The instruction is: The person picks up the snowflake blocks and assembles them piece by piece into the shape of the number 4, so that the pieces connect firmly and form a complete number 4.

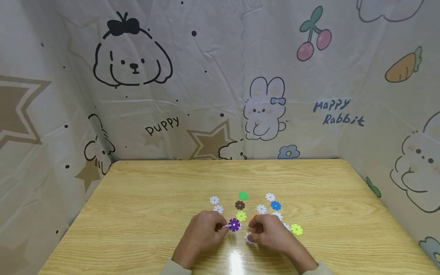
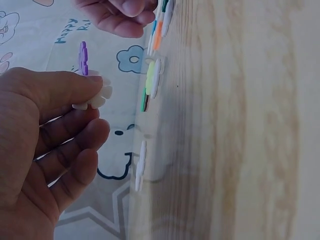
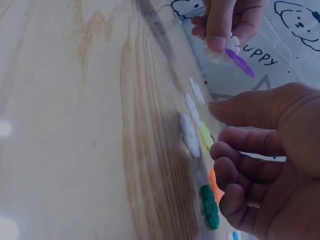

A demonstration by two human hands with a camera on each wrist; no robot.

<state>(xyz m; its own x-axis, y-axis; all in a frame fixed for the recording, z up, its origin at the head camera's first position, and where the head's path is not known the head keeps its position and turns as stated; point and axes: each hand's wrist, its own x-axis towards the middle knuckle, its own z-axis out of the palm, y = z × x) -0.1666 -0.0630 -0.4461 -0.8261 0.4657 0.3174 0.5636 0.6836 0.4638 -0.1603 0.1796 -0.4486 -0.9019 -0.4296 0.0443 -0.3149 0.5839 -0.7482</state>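
My left hand (image 1: pixel 205 230) pinches a white notched snowflake disc (image 2: pixel 106 92) between thumb and fingers. Joined to its edge, at an angle, is a purple snowflake disc (image 1: pixel 234 225), which juts out toward the right. Across from it, my right hand (image 1: pixel 273 233) hovers low over the table with thumb and fingers apart, holding nothing. Just by its fingertips lies a white disc (image 1: pixel 248 238), partly covered by the hand in the head view. A dark green disc (image 3: pixel 210 207) and an orange disc (image 3: pixel 215 186) lie beside the right fingers.
Loose discs lie flat on the wooden table (image 1: pixel 144 198) beyond the hands: green (image 1: pixel 243 196), brown (image 1: pixel 240 205), yellow-green (image 1: pixel 241 216), blue (image 1: pixel 275 205) and several white ones. Another yellow-green disc (image 1: pixel 296 229) sits to the right. Printed cloth (image 1: pixel 206 91) surrounds the table's back and sides.
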